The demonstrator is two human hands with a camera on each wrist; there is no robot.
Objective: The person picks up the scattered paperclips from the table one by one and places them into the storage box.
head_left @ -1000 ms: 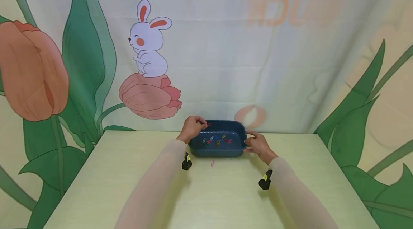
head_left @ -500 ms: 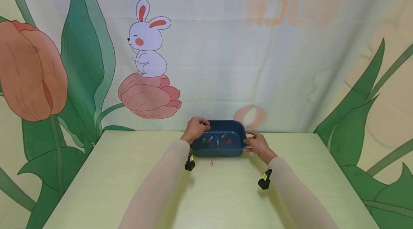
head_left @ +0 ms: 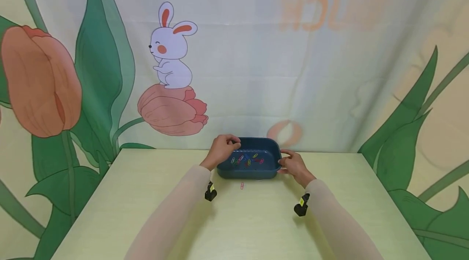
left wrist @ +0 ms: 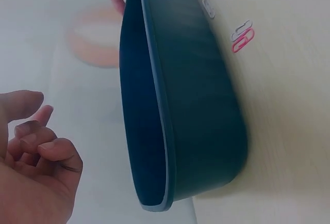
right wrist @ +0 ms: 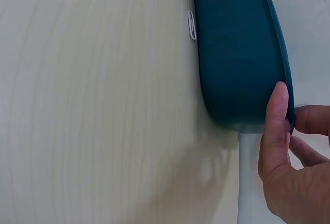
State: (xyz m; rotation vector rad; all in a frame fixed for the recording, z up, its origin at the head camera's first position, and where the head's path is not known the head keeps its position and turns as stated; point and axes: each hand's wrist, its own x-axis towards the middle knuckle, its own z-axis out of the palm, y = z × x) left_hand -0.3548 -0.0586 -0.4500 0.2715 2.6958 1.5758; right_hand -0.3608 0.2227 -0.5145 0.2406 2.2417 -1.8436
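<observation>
A dark blue plastic bin (head_left: 249,174) stands at the table's back edge. Several coloured paper clips (head_left: 249,162) lie on its floor. My right hand (head_left: 294,166) grips the bin's right end, thumb on the outer wall and fingers behind the rim, as the right wrist view shows. Over the bin's left end is my left hand (head_left: 221,149). In the left wrist view its loosely bent fingers (left wrist: 61,149) and thumb stand apart with nothing between them. A pink paper clip (head_left: 242,186) lies on the table in front of the bin.
White paper clips (left wrist: 208,8) lie by the bin's front wall in the left wrist view. A printed curtain (head_left: 242,68) hangs right behind the pale table (head_left: 256,223). Black wrist cameras (head_left: 301,206) hang below both sleeves.
My left hand has moved slightly right over the bin. The red paper clip seen at its fingertips a second ago no longer shows there. My right hand keeps its grip on the bin.
</observation>
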